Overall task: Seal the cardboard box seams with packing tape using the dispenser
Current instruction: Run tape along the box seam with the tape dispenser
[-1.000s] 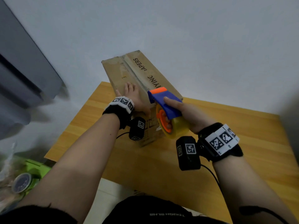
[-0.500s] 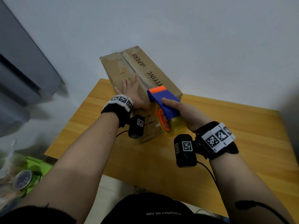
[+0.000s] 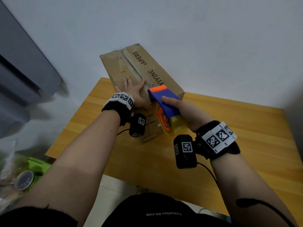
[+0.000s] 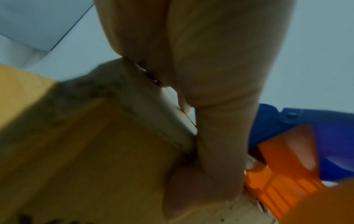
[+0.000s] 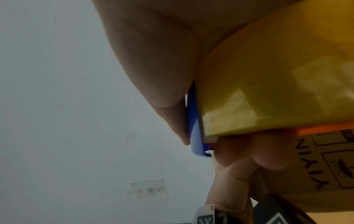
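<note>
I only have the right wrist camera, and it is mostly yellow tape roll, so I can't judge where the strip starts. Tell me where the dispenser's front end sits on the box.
Observer: The orange front edge of the dispenser sits on top of the box, at the near end of the middle seam.
Operator: Now report the left hand.
Observer: The left hand lies flat on the box top with its fingers spread, just left of the seam and right beside the dispenser.
Operator: Say what lies ahead of the dispenser.
Observer: The seam runs away from it with nothing lying on it, up to the far edge of the box by the wall.
</note>
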